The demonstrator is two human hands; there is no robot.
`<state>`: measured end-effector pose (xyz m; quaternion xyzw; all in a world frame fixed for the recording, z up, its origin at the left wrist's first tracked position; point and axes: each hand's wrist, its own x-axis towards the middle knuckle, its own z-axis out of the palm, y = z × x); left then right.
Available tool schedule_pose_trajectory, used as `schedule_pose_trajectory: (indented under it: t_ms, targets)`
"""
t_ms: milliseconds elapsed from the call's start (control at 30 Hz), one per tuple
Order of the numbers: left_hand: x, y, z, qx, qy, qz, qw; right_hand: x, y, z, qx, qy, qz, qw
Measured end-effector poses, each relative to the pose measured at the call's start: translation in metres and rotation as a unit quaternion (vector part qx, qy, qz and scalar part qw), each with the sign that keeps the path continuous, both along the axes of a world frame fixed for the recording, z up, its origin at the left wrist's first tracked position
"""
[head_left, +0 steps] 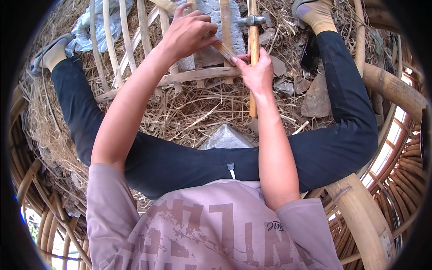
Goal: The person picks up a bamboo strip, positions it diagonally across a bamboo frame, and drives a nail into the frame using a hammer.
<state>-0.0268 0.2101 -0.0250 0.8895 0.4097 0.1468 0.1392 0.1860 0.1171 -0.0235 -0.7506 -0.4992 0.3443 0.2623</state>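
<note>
My left hand [191,33] is closed on a thin bamboo strip [225,51], its fingers bent and one raised. The strip slants down to my right hand [258,72], whose thumb and fingers meet its lower end. A hammer [254,42] with a wooden handle stands lengthwise in my right hand, its metal head up and the handle's end showing below the palm. Beneath both hands lies a frame of bamboo slats [144,29] with a crosspiece [198,75]. Part of the strip is hidden by my left fingers.
Dry straw [189,108] covers the ground between my legs. A grey stone block [227,137] sits close to me, flat stones [317,96] on the right. A crumpled plastic bag [90,29] lies upper left, a dark phone-like object [310,53] near my right foot. Bamboo poles [396,87] surround me.
</note>
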Motion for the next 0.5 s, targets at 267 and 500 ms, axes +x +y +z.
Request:
schedule_pose_trajectory:
  t_ms: [267,500]
  targets:
    - [-0.0016,-0.0016,-0.0024,-0.017,-0.013,0.001,1.0,-0.0006,-0.0006,0.0038,-0.003,0.0,0.002,1.0]
    - [-0.0015,-0.0034,-0.0082,-0.019,-0.057,0.004,0.998,0.0009,-0.0003,0.003,-0.013,0.013,0.001,1.0]
